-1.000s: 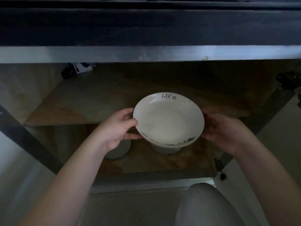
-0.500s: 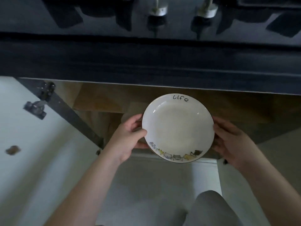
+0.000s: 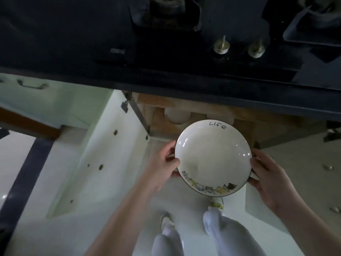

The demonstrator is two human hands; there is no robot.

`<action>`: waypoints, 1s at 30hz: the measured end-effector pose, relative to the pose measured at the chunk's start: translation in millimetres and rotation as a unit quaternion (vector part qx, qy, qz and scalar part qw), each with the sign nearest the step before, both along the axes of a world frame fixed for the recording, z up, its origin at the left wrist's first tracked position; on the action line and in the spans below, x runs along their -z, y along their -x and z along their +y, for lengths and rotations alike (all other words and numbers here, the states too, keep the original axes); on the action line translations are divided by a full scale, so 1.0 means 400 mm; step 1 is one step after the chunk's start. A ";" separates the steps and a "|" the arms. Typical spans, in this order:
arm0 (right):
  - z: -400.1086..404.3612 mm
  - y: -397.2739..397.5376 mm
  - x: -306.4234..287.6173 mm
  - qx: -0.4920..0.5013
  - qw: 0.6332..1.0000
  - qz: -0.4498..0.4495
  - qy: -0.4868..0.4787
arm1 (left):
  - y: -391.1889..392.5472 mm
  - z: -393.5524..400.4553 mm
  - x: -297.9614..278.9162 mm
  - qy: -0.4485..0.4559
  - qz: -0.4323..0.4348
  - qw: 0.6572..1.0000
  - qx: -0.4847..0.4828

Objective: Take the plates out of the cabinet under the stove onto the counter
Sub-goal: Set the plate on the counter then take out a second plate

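A white plate (image 3: 212,156) with the word "life" at its far rim and small coloured drawings along its near rim is held level in front of the open cabinet (image 3: 273,130). My left hand (image 3: 163,163) grips its left edge, thumb on top. My right hand (image 3: 267,174) holds its right edge. Inside the cabinet, a white dish (image 3: 177,115) shows just beyond the plate; a second pale shape beside it is mostly hidden.
The dark stove top (image 3: 166,43) with two knobs (image 3: 221,46) and the dark counter edge (image 3: 184,85) lie above the cabinet. The white left cabinet door (image 3: 103,154) stands open. My legs and feet (image 3: 215,202) are on the pale floor below.
The plate has come up and out of the cabinet toward me, still in both hands. The view has risen, so the stove top and knobs now show and the floor appears below.
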State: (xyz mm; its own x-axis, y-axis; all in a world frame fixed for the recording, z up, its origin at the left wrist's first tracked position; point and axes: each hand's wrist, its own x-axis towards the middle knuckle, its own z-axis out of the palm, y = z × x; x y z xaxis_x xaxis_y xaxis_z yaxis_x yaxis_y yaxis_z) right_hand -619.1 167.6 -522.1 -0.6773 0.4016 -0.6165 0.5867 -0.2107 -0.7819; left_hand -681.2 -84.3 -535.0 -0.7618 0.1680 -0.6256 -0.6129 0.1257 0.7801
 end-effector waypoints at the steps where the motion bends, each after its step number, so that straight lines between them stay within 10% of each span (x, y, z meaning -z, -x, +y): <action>1: -0.019 -0.016 -0.030 -0.003 1.000 0.000 0.007 | -0.018 -0.023 -0.033 0.002 0.001 1.000 0.001; 15: -0.233 -0.205 -0.502 -0.084 0.993 0.080 0.034 | -0.275 -0.272 -0.490 -0.053 0.040 0.996 -0.062; 30: -0.234 -0.443 -0.697 -0.188 0.966 0.164 0.076 | -0.596 -0.274 -0.698 -0.042 0.111 0.984 -0.130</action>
State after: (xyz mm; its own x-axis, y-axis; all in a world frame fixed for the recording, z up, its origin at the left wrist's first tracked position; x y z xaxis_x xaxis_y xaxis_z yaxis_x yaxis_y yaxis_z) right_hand -441.9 73.9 -243.5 -0.9260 0.0116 -0.3773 0.3709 -0.1571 -0.9153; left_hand -443.0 -193.9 -256.0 -0.9022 -0.0074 -0.4313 -0.4293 -0.0839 0.8993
